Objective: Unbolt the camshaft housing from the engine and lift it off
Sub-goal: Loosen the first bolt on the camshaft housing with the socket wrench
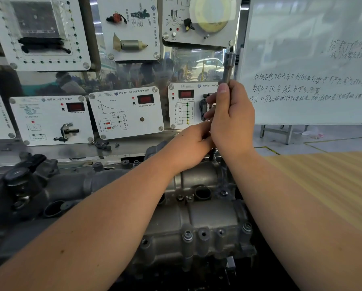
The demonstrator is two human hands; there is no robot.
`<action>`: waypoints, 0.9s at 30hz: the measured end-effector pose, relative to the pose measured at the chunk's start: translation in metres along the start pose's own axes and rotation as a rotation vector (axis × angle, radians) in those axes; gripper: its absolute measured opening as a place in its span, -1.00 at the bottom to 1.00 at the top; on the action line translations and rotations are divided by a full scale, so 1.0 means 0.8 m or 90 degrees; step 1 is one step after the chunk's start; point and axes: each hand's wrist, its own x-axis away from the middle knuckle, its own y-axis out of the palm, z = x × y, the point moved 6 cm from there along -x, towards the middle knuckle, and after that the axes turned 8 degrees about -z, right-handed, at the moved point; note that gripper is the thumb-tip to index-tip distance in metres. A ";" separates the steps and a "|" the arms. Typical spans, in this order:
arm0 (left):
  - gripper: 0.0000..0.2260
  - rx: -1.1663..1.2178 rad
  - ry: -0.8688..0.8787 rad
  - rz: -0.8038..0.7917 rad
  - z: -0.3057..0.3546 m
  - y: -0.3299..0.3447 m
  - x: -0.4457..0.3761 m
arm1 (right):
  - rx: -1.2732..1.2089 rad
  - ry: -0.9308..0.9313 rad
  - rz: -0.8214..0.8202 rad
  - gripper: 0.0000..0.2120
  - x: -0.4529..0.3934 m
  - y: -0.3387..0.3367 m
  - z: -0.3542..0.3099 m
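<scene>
The grey cast camshaft housing [199,215] lies across the engine in front of me, with several bolts along its near edge [187,235]. My right hand [231,120] grips a long metal socket tool [227,68] that stands upright above the housing's far right corner. My left hand [193,143] reaches under the right hand, its fingers curled around something small at the tool's lower end; what they hold is hidden. A bolt [212,154] sticks up from the far right corner just below both hands.
Behind the engine stands a display board with white sensor panels [126,112]. A whiteboard with handwriting [310,80] fills the right background. A ribbed tan surface [333,185] lies to the right. A black sensor part [22,175] sits at the engine's left end.
</scene>
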 end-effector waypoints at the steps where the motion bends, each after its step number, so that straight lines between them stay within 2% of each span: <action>1: -0.86 -0.002 0.001 0.000 0.000 0.000 0.000 | -0.004 0.001 -0.001 -0.83 0.000 0.001 0.000; 4: -0.80 -0.019 0.005 0.006 0.004 -0.003 0.002 | -0.037 0.014 -0.002 -0.87 0.000 0.001 0.004; 9: -0.83 -0.014 0.010 0.008 0.004 -0.002 0.002 | -0.043 0.013 -0.003 -0.94 0.001 -0.002 0.003; 14: -0.85 0.010 -0.015 0.003 -0.001 0.000 0.000 | -0.004 0.005 -0.004 -0.80 0.001 0.001 -0.001; 17: -0.84 -0.001 -0.016 0.006 0.000 -0.001 0.000 | -0.041 0.019 -0.007 -0.92 0.001 0.001 0.002; 20: -0.81 -0.019 -0.009 0.008 0.003 -0.002 0.001 | -0.049 0.017 -0.011 -0.88 0.001 0.000 0.005; 22: -0.79 -0.019 -0.002 0.011 0.004 -0.002 0.001 | -0.033 0.010 -0.019 -0.95 0.001 0.001 0.004; 27: -0.83 0.013 -0.022 0.006 0.000 0.000 0.000 | 0.007 0.007 -0.017 -0.77 0.001 0.001 -0.001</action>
